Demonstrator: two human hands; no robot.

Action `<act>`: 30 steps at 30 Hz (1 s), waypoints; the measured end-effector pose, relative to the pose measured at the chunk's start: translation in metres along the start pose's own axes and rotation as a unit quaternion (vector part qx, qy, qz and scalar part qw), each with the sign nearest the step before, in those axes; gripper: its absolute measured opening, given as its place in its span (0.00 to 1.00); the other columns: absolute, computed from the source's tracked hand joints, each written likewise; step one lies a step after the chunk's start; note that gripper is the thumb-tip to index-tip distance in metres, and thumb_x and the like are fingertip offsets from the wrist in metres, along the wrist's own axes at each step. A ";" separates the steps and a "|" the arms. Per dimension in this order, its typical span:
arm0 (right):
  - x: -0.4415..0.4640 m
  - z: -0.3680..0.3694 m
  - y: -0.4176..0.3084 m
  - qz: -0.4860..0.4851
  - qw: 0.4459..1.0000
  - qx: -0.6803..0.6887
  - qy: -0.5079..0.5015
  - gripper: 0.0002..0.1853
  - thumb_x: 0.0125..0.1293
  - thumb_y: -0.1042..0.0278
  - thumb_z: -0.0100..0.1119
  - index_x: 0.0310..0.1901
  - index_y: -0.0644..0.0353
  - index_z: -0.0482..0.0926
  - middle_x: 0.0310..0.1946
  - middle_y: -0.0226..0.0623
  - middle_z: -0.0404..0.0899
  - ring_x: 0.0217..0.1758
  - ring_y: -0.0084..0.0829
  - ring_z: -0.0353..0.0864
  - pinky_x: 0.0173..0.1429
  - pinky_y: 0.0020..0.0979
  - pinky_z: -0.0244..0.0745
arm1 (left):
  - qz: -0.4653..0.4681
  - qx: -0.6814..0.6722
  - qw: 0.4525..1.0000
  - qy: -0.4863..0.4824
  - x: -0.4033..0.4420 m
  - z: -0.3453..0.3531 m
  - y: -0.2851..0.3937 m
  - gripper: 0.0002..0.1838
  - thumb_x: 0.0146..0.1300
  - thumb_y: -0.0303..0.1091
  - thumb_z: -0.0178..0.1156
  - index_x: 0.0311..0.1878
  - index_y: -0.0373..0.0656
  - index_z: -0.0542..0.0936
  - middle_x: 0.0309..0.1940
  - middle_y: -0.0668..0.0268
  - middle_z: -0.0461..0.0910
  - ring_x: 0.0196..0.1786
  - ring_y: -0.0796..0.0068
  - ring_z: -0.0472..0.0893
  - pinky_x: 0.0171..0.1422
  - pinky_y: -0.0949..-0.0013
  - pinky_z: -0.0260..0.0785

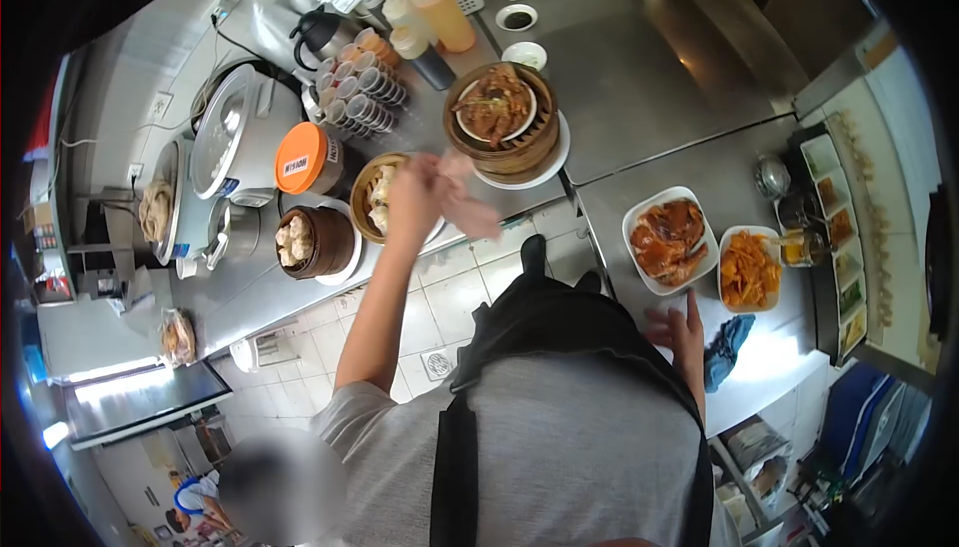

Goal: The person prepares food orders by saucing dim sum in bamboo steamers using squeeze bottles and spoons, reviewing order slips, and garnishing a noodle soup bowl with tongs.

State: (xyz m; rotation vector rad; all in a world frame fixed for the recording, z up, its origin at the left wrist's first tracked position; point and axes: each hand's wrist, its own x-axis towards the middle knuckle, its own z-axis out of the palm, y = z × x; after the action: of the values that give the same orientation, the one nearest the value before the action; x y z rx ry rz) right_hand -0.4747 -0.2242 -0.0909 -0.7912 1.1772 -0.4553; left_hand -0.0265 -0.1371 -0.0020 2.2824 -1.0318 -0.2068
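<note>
My left hand (422, 187), blurred by motion, is closed on a pinkish cloth (468, 205). It passes over a bamboo steamer of dumplings (380, 197) and hides part of it. Just right of the cloth stand stacked bamboo steamers (519, 160) on a white plate, topped by a dish of brown braised food (494, 107). My right hand (681, 332) has its fingers apart and holds nothing that I can see. It is below a white dish of glazed meat (667, 237), close to its near edge. A blue cloth (727, 350) lies right of that hand.
Another steamer of dumplings (310, 242) sits left on a white plate. Behind are an orange-lidded tub (308, 157), stacked cups (365, 87) and sauce bottles (440, 12). To the right stand a bowl of orange food (749, 269) and a condiment rack (837, 227).
</note>
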 end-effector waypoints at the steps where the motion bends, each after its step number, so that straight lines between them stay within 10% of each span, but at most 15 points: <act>1: -0.005 -0.002 -0.002 0.015 0.997 -0.071 -0.006 0.36 0.70 0.67 0.47 0.74 0.57 0.41 0.35 0.51 0.83 0.29 0.40 0.85 0.33 0.35 0.84 | -0.001 -0.125 0.992 0.016 0.015 -0.009 -0.010 0.12 0.51 0.27 0.62 0.40 0.33 0.79 0.34 0.49 0.78 0.36 0.51 0.80 0.44 0.55 0.72; 8: -0.041 -0.027 -0.042 0.087 0.882 -0.459 -0.062 0.12 0.66 0.65 0.53 0.42 0.63 0.82 0.31 0.43 0.85 0.26 0.34 0.85 0.31 0.32 0.80 | 0.017 0.117 0.983 0.144 0.119 0.005 -0.063 0.12 0.58 0.31 0.57 0.44 0.36 0.78 0.40 0.49 0.78 0.43 0.48 0.79 0.48 0.55 0.72; 10: -0.028 -0.096 -0.014 -0.034 0.630 -0.751 -0.193 0.12 0.62 0.60 0.55 0.31 0.60 0.82 0.30 0.44 0.84 0.31 0.40 0.84 0.36 0.38 0.79 | -0.006 0.237 0.971 0.021 0.145 0.041 -0.114 0.12 0.64 0.34 0.51 0.46 0.38 0.77 0.42 0.48 0.78 0.47 0.49 0.78 0.48 0.53 0.73; 13: -0.050 -0.166 0.043 -0.033 0.710 -0.685 0.164 0.13 0.48 0.55 0.62 0.23 0.58 0.82 0.28 0.48 0.82 0.32 0.47 0.82 0.42 0.45 0.77 | 0.058 0.211 0.974 0.065 0.117 0.018 -0.053 0.22 0.57 0.44 0.59 0.52 0.42 0.78 0.50 0.49 0.76 0.52 0.47 0.74 0.58 0.52 0.67; 16: -0.053 -0.145 0.045 -0.150 0.748 -0.602 0.235 0.04 0.42 0.71 0.60 0.20 0.59 0.82 0.20 0.46 0.80 0.24 0.45 0.81 0.33 0.40 0.76 | 0.067 0.076 0.993 0.064 0.109 0.015 -0.044 0.22 0.57 0.41 0.59 0.55 0.44 0.78 0.46 0.48 0.77 0.50 0.44 0.75 0.55 0.52 0.68; 20: -0.037 -0.139 0.068 -0.152 0.701 -0.585 0.379 0.08 0.34 0.67 0.66 0.14 0.59 0.77 0.14 0.44 0.77 0.19 0.45 0.79 0.30 0.41 0.76 | 0.115 -0.036 0.989 0.087 0.108 0.011 -0.034 0.18 0.61 0.42 0.56 0.49 0.40 0.80 0.41 0.47 0.80 0.44 0.45 0.79 0.49 0.55 0.72; 27: -0.047 -0.089 0.057 -0.200 0.682 -0.484 0.510 0.04 0.37 0.74 0.59 0.15 0.65 0.76 0.14 0.49 0.75 0.19 0.48 0.78 0.29 0.43 0.74 | -0.022 -0.003 0.903 -0.428 0.049 -0.013 -0.028 0.19 0.63 0.45 0.56 0.42 0.36 0.80 0.25 0.56 0.84 0.30 0.70 0.85 0.36 0.65 0.75; 30: -0.048 -0.093 0.056 -0.226 0.667 -0.493 0.511 0.03 0.38 0.75 0.56 0.16 0.65 0.78 0.15 0.50 0.75 0.19 0.48 0.79 0.29 0.42 0.74 | -0.140 -0.107 0.868 -0.465 0.035 0.000 -0.039 0.17 0.64 0.42 0.54 0.40 0.36 0.80 0.24 0.56 0.83 0.31 0.68 0.86 0.33 0.65 0.76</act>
State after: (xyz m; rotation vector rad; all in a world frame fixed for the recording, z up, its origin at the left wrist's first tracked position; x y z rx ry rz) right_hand -0.5823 -0.1832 -0.1182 -1.9514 2.3798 -0.7075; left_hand 0.0219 -0.1429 -0.0210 2.0893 -1.0030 -1.5773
